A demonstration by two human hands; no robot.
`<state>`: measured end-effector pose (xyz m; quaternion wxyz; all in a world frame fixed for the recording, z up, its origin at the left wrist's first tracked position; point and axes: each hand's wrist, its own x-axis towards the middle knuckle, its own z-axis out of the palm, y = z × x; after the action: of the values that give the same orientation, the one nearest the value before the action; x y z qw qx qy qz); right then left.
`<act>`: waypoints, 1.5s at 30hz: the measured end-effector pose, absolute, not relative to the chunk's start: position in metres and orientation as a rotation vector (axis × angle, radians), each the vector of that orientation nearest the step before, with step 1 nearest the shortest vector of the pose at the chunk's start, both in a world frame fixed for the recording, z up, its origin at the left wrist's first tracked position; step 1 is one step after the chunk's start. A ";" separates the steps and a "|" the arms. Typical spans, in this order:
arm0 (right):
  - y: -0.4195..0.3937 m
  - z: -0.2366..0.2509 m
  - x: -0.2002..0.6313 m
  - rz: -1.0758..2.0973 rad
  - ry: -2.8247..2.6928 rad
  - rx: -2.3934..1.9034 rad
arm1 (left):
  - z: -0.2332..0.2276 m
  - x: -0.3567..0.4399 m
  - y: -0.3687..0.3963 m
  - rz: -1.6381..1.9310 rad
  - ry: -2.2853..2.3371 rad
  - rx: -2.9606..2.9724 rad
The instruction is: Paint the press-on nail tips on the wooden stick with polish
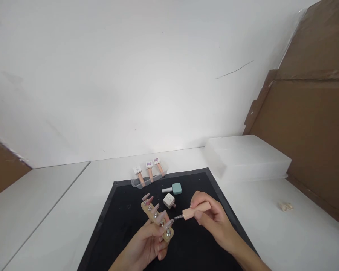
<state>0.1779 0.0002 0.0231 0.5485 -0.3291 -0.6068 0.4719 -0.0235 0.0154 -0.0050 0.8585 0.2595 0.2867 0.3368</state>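
In the head view, the left hand (147, 244) comes up from the lower edge and its fingers (160, 246) are closed around the near end of a wooden nail stand (157, 220). The stand is held above the black mat (121, 229) and it points away from the person, toward the upper left. On it sit five false nails (156, 207) in a row, each one on a small metal peg, and they look pinkish.

The right hand (214, 220) is on the right side of the stand. Its fingers (199, 215) grasp a peach-coloured brush cap (196, 210), which lies almost level and points to the left. The thin brush tip (177, 217) at its end is just beside the nail nearest to the person; I cannot tell if it touches this nail.

On the mat, behind the hands, stands an open polish bottle (169, 200), white with a dark base. A little farther lies a mint green bottle (173, 188) on its side, with its white cap to the left. At the far edge of the mat there is a clear tray (135, 183) with three polish bottles (149, 170) leaning in it, their white labels up.

The mat lies on a white tabletop (271, 222). On the right, near the wall, is a translucent plastic box (247, 156). Brown cardboard (313, 131) stands behind it, and a small beige object (285, 206) lies on the tabletop well apart from the mat.
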 end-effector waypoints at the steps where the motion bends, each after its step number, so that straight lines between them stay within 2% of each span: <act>1: 0.000 0.023 0.178 1.151 -1.443 -0.760 | -0.005 -0.024 0.016 0.706 0.601 0.549; 10: -0.003 0.023 0.174 1.171 -1.557 -0.754 | -0.005 -0.022 0.016 0.695 0.627 0.568; 17: 0.000 0.024 0.172 1.160 -1.360 -0.849 | -0.006 -0.024 0.015 0.692 0.552 0.593; 21: 0.003 0.020 0.172 1.249 -1.195 -0.711 | -0.003 -0.024 0.013 0.719 0.606 0.635; 30: 0.001 0.020 0.170 1.370 -1.091 -0.640 | 0.004 -0.016 0.009 0.869 0.872 1.044; 35: 0.003 0.020 0.169 1.453 -1.064 -0.554 | 0.004 -0.017 0.007 0.832 0.949 1.284; 38: 0.004 0.021 0.169 1.379 -1.037 -0.550 | 0.004 -0.019 0.007 0.836 0.984 1.331; 45: -0.005 0.033 0.172 1.071 -1.419 -0.934 | 0.008 -0.017 0.007 0.876 1.153 1.413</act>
<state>0.1724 -0.0053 0.0329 0.5369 -0.3926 -0.5960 0.4499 -0.0172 0.0074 0.0080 0.5304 0.5921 0.4830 0.3672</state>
